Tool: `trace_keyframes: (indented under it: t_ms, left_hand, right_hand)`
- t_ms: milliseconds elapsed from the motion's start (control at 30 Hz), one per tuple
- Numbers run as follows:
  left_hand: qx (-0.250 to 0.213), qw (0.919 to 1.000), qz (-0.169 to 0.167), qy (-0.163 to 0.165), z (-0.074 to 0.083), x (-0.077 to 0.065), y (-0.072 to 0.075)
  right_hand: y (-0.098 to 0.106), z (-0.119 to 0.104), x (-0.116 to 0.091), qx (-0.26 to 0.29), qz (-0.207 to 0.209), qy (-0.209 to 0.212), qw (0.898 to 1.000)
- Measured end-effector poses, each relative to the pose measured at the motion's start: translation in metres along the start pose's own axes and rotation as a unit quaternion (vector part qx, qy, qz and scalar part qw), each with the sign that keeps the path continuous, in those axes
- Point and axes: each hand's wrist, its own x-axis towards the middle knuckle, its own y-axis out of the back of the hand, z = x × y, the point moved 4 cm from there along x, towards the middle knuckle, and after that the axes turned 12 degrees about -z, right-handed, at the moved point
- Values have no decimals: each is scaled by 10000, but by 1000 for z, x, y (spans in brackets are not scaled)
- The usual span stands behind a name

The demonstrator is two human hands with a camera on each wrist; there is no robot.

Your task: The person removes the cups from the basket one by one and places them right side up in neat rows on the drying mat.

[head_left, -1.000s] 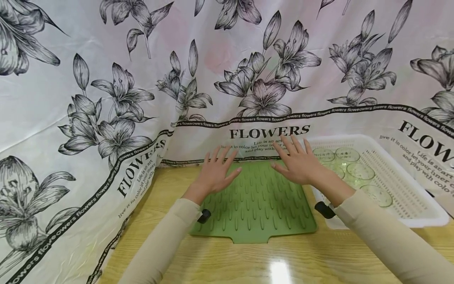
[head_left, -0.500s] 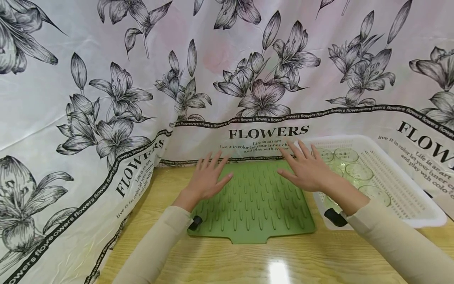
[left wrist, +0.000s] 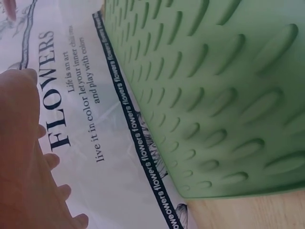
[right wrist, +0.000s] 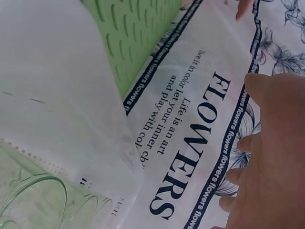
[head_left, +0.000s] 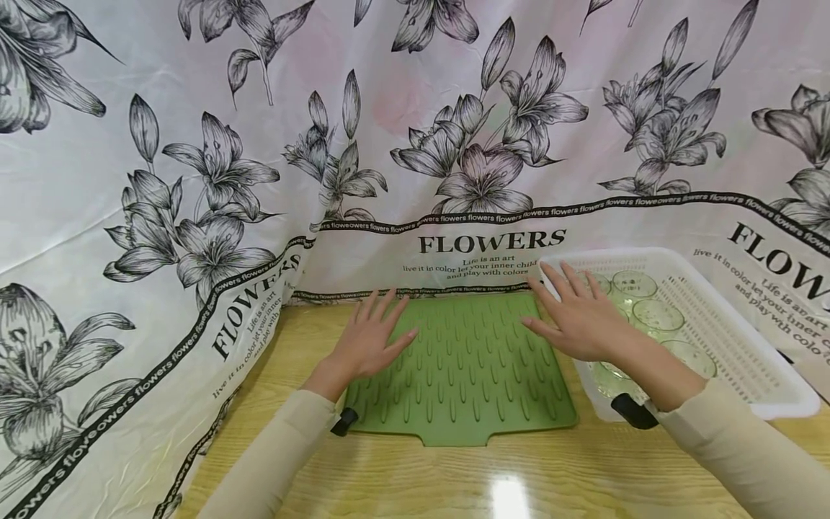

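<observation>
A green mat (head_left: 460, 375) with rows of raised ridges lies on the wooden table. Over its left side my left hand (head_left: 366, 339) hovers, fingers spread, holding nothing. My right hand (head_left: 583, 317) is also spread and holds nothing; it overlaps the near left part of a white plastic basket (head_left: 746, 339) in the head view. Inside the basket are several clear glasses (head_left: 658, 315), some partly hidden behind the right hand. The left wrist view shows the mat's ridged surface (left wrist: 200, 95) beside the hand. In the right wrist view a glass rim (right wrist: 62, 183) shows in the basket.
A white curtain (head_left: 480, 252) printed with black flowers and lettering hangs behind the table and along its left side. Bare wooden tabletop (head_left: 415, 483) runs along the front, with a bright reflection on it. Black wrist bands (head_left: 634, 411) sit at both cuffs.
Both hands have moved apart and slightly toward the front. The left hand shifted left over the mat, the right hand rightward over the basket. Mat and basket stay in place.
</observation>
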Motion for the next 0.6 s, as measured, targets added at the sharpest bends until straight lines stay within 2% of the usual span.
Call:
trace_keyframes:
  t_ms: [467,600]
  left_hand:
    - [-395,9992,81,65,-10,-17,-6]
    - [-431,9989,173,-18,-12,-23,-8]
  right_hand:
    - [-5,15,-19,80,260,79,9996]
    - [-6,20,-23,77,253,68,9996]
